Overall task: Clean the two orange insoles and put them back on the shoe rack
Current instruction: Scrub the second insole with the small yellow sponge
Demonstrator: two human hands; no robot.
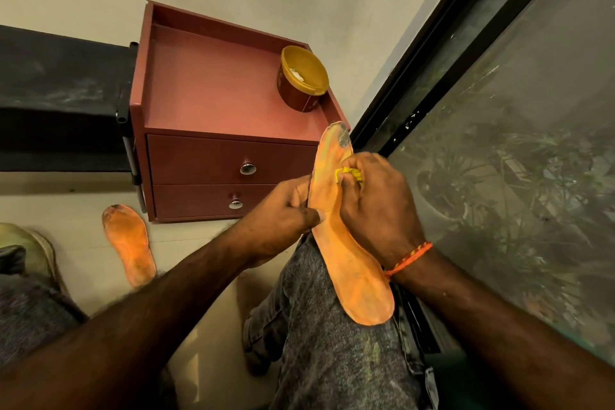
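- my left hand (283, 210) pinches the near edge of one orange insole (346, 253), thumb on the top face and fingers curled behind it, so it's clamped on that insole.
- that insole stands tilted over my right knee (332, 343), heel end low against the grey jeans, toe end up and away near the corner of the red cabinet (213, 103).
- i see a grey, worn patch at its toe tip; the rest of the face looks blotchy orange and yellow.
- my right hand (376, 203) is curled around a small yellow scrubber (347, 174) and presses it onto the upper half of the insole's face; the grip is tight on the scrubber, with only a bit of yellow showing between the fingers.
- an orange thread band (409, 258) sits on my right wrist, right beside the insole's edge.
- the second orange insole (129, 245) lies flat on the pale floor to my left, well apart from both hands, toe end toward the cabinet, with dark smudges at the toe.
- on the cabinet's top tray an open round tub (301, 83) stands near the right rim, yellow inside with something white in it.
- the cabinet has two drawers with metal knobs, both closed.
- a dark shelf (60, 100) butts against the cabinet's left side; i can't tell what it holds.
- a dirty glass pane (515, 143) in a black frame runs along my right.
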